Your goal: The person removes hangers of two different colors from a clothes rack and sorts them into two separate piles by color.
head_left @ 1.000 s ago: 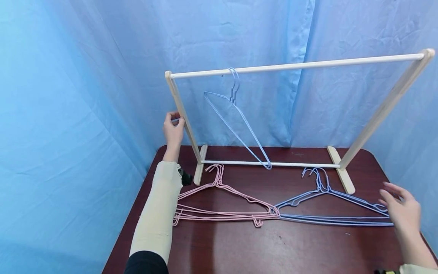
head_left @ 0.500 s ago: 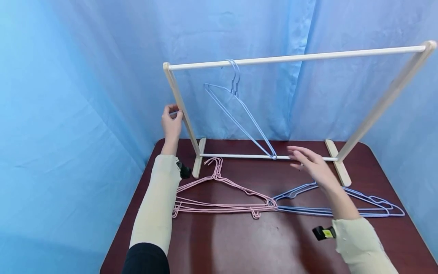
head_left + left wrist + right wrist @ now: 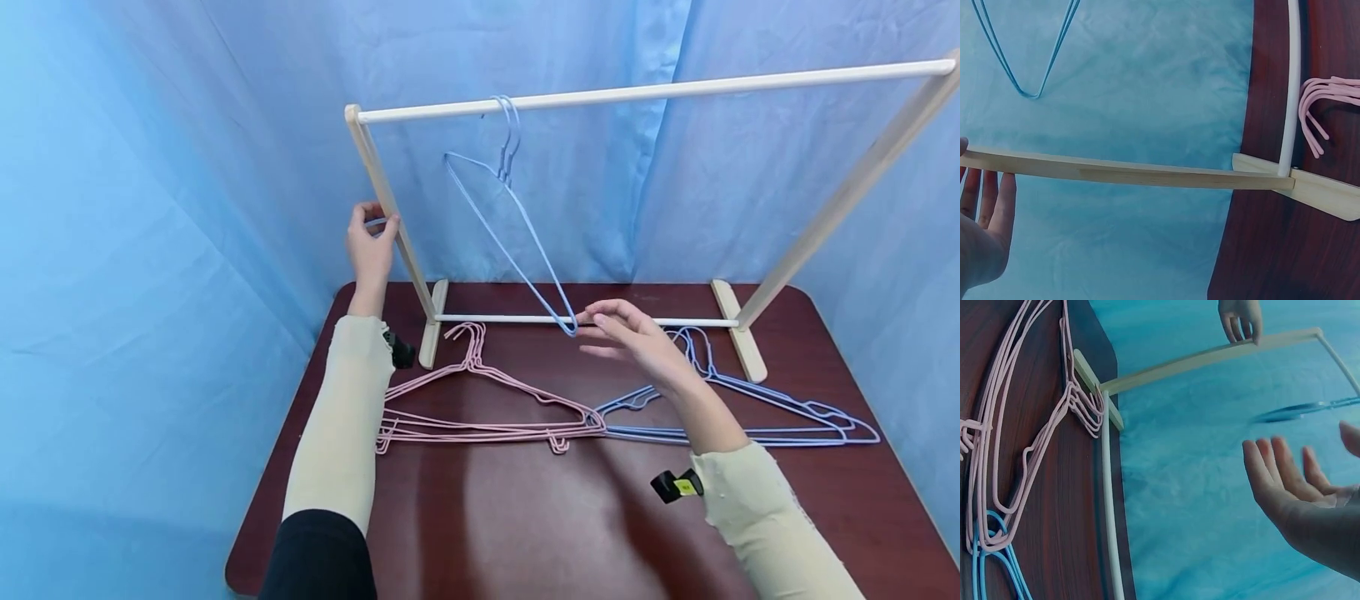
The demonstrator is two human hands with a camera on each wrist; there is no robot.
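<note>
My left hand (image 3: 371, 250) holds the left wooden post (image 3: 409, 258) of a clothes rack about halfway up. In the left wrist view, its fingers (image 3: 1005, 206) lie along one side of the post and the thumb tip on the other. Two light blue wire hangers (image 3: 505, 173) hang by their hooks from the white top bar (image 3: 675, 90), left of its middle. My right hand (image 3: 633, 340) is raised at their lower right corner, fingertips right at the wire. In the right wrist view, its fingers (image 3: 1282, 465) are spread and loosely bent, gripping nothing.
Several pink wire hangers (image 3: 474, 364) lie stacked on the dark red table (image 3: 517, 517) before the rack. Several blue hangers (image 3: 708, 374) lie to their right, overlapping the pink ones at one end. A white lower bar (image 3: 510, 318) joins the rack's feet. Blue curtain (image 3: 225, 167) surrounds the table.
My right hand has come leftward from the table's right side to the hanging hangers, whose lower corner has swung slightly left. My left hand stays on the post. The head view has tilted down.
</note>
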